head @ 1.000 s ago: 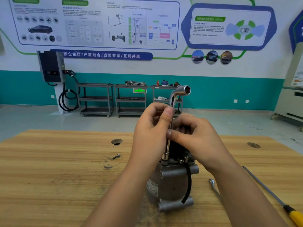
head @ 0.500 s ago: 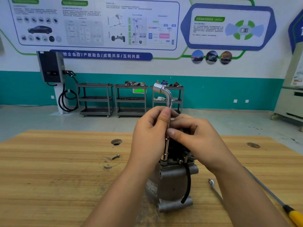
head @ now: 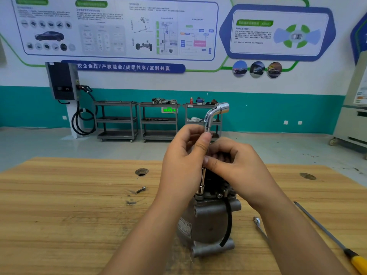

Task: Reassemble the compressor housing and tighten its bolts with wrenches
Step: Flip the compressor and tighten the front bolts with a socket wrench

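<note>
Wrench (head: 211, 115) upright at housing (head: 210, 219) top edge

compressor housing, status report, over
Hands: left hand and right hand both pinch the L-shaped socket wrench shaft. Wrench upright, socket seated on a top bolt of the compressor housing. One loose bolt lies apart, left of the housing.

The L-shaped socket wrench (head: 215, 114) is bright chrome. The compressor housing (head: 208, 221) is dull grey, its cable (head: 230, 219) black. The table (head: 69, 225) is yellow-brown wood with streaky grain. The screwdriver (head: 358, 263) handle is yellow. The wall (head: 278, 110) is white above a teal band.
</note>
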